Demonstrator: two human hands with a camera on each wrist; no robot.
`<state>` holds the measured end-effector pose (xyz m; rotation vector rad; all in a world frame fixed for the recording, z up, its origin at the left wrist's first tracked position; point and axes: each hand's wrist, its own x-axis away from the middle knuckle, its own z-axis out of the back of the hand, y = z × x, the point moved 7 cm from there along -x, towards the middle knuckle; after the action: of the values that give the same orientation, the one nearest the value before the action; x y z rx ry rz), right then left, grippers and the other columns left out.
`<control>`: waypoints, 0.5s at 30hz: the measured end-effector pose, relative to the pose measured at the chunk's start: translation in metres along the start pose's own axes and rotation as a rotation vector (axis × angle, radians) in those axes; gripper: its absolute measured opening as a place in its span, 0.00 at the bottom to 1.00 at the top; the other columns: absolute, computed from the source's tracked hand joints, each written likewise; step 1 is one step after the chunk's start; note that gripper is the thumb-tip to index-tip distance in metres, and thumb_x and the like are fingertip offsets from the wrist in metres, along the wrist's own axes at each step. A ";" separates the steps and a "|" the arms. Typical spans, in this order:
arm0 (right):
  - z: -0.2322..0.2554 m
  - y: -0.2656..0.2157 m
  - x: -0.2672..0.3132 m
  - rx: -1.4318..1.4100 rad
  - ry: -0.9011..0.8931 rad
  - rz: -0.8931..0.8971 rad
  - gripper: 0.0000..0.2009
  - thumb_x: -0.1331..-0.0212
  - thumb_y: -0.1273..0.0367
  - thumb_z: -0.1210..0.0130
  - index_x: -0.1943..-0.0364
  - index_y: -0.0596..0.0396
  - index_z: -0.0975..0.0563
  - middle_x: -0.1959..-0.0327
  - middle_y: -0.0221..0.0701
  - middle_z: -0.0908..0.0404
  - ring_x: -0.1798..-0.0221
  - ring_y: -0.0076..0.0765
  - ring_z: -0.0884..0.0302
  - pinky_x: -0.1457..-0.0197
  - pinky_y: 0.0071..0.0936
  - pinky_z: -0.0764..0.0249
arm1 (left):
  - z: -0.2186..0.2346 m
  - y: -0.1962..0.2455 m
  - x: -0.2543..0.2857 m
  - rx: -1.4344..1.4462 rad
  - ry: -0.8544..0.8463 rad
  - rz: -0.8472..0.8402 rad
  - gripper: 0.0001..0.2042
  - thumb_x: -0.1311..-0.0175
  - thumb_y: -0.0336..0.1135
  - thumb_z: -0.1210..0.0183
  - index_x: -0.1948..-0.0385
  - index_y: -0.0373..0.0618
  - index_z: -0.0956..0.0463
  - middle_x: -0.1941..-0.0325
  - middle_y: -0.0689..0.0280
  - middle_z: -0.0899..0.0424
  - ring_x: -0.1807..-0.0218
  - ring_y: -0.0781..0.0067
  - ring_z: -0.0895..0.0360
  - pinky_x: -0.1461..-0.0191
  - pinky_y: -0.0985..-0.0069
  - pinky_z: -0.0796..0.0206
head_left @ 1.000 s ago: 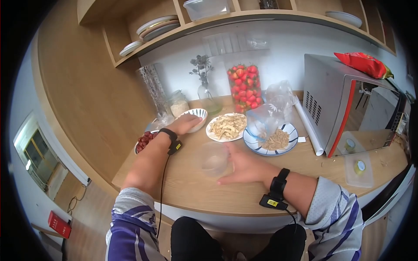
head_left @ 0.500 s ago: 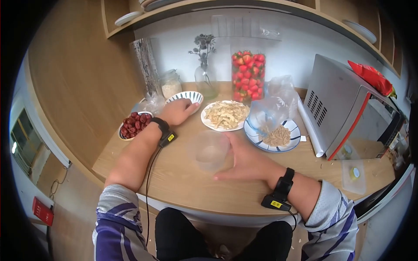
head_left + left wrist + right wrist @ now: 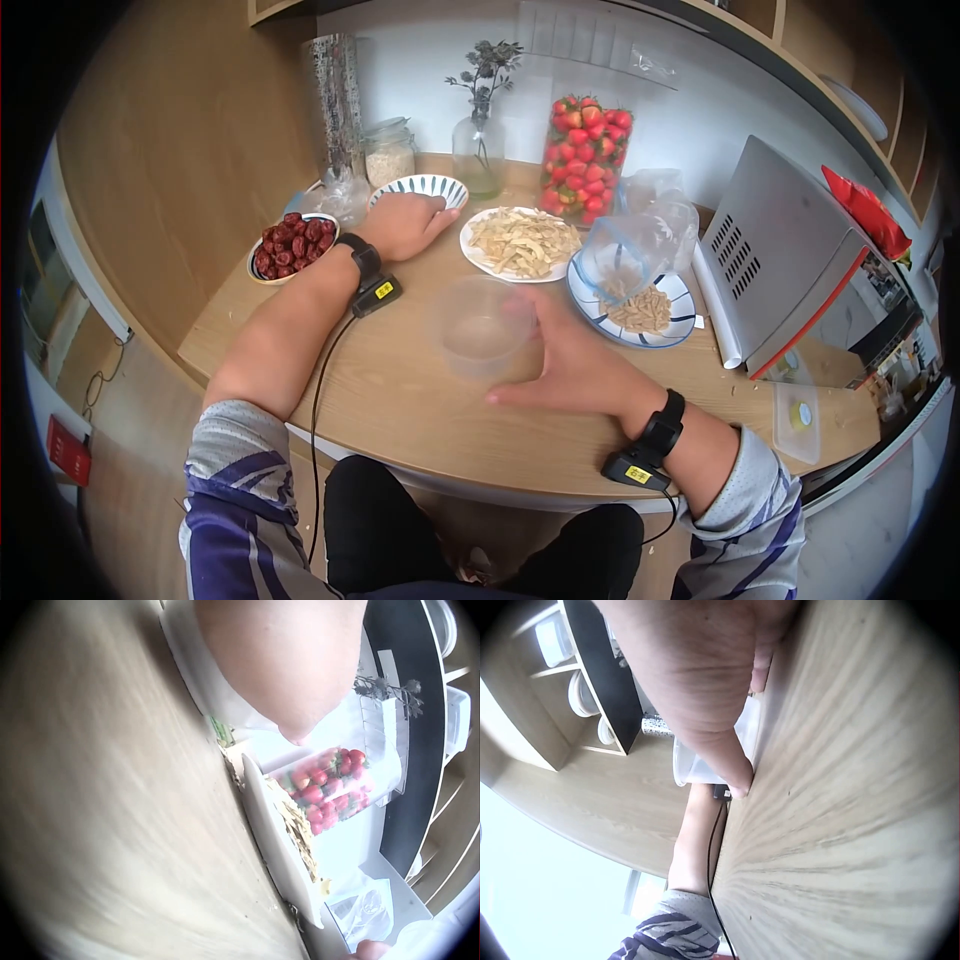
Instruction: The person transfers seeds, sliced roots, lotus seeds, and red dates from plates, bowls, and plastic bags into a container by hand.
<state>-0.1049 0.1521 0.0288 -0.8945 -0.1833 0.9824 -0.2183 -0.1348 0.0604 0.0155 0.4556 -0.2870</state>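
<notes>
My left hand [image 3: 400, 225] holds the near side of a white bowl with dark stripes [image 3: 430, 185], its thumb along the right rim and its other fingers hidden. In the left wrist view the bowl's white wall [image 3: 199, 664] shows behind the hand. My right hand [image 3: 570, 360] curves round the right side of a clear plastic tub [image 3: 478, 330] on the table, thumb in front and fingers behind. In the right wrist view the thumb [image 3: 735, 769] lies low by the tub, close to the tabletop.
Along the table stand a bowl of red dates [image 3: 297, 245], a plate of dried slices [image 3: 525, 245], and a blue-rimmed plate [image 3: 685, 320] with pale pieces and a plastic bag. Behind are a glass jar [image 3: 390, 155], a vase [image 3: 478, 155] and strawberries [image 3: 588, 160]. A microwave [image 3: 790, 260] stands right.
The head view has tilted down and shifted, so the shelf moves up out of sight and the date bowl is fully visible. Both hands stay at the bowl and the tub.
</notes>
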 end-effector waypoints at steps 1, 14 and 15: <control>0.000 0.000 0.000 0.001 0.002 0.003 0.66 0.48 0.56 0.09 0.11 0.66 0.45 0.17 0.55 0.31 0.15 0.53 0.28 0.14 0.46 0.24 | 0.000 0.000 0.000 0.003 0.013 -0.008 0.28 0.08 0.59 0.53 0.55 0.45 0.12 0.59 0.47 0.07 0.54 0.37 0.11 0.47 0.42 0.23; -0.002 0.002 0.001 0.013 -0.011 -0.005 0.63 0.44 0.55 0.11 0.12 0.67 0.44 0.19 0.57 0.30 0.18 0.53 0.25 0.16 0.44 0.23 | 0.008 0.000 0.000 0.054 0.035 -0.055 0.26 0.10 0.57 0.49 0.58 0.46 0.10 0.63 0.46 0.08 0.57 0.35 0.13 0.49 0.41 0.24; -0.002 0.002 0.001 0.012 -0.010 0.000 0.63 0.44 0.55 0.11 0.13 0.67 0.43 0.19 0.57 0.30 0.18 0.53 0.25 0.16 0.44 0.23 | 0.009 0.000 0.000 0.060 0.035 -0.062 0.26 0.10 0.57 0.49 0.58 0.45 0.10 0.63 0.46 0.08 0.57 0.34 0.13 0.49 0.41 0.24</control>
<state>-0.1042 0.1524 0.0257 -0.8790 -0.1861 0.9867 -0.2144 -0.1353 0.0682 0.0651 0.4830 -0.3615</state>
